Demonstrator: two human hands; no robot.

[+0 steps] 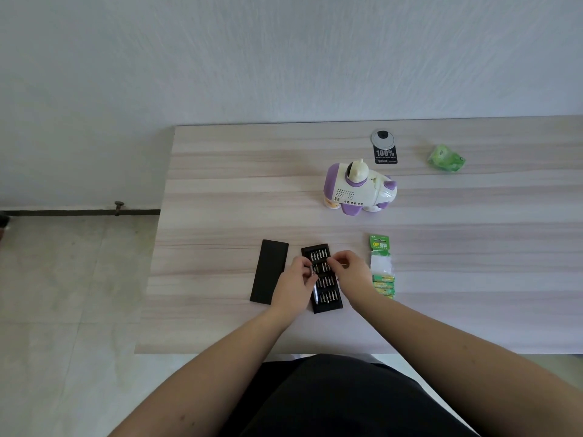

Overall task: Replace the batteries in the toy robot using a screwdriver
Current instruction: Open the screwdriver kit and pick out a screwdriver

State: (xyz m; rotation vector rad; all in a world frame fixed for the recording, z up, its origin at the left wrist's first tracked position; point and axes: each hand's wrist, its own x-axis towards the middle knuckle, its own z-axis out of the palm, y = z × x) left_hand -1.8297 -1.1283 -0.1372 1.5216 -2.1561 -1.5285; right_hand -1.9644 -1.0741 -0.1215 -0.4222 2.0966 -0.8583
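Both hands work over the open bit case (322,279) near the bench (220,184) edge. The left hand (295,285) pinches the screwdriver handle (313,272), its length running along the case; the right hand (348,269) pinches what looks like a bit — too small to be sure. The toy robot (359,190) stands upright beyond the case, nearer the right hand. The batteries (382,272) lie just right of it — the lid (269,272) left.
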